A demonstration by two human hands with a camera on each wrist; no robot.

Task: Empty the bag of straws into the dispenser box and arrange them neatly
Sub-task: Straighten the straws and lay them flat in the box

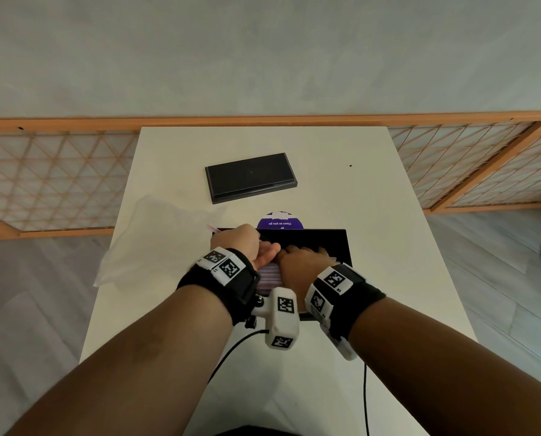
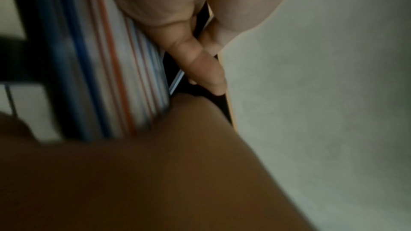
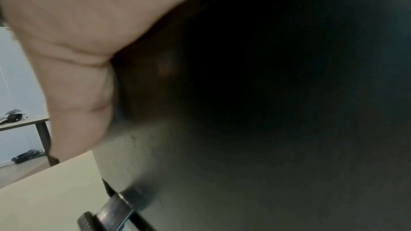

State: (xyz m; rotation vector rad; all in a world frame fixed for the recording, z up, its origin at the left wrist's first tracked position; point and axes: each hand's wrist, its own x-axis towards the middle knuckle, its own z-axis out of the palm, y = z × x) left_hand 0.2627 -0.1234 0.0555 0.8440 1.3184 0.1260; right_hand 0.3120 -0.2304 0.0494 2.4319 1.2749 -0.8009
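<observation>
White table [image 1: 373, 190] carrying everything, with a crumpled clear bag [image 1: 156, 243] lying at its left side, a black lid [image 1: 251, 177] further back, well apart from the hands, and the open black dispenser box [image 1: 335, 243] in the middle, partly covering a purple round sticker [image 1: 280, 222]. Inside the box, striped straws [image 1: 270, 273] lying side by side, one pink-striped straw tip [image 1: 212, 228] poking past the box's far left corner. Left hand [image 1: 240, 243] and right hand [image 1: 300, 258] together over the straws, fingers laid flat on them, touching each other, gripping nothing.
</observation>
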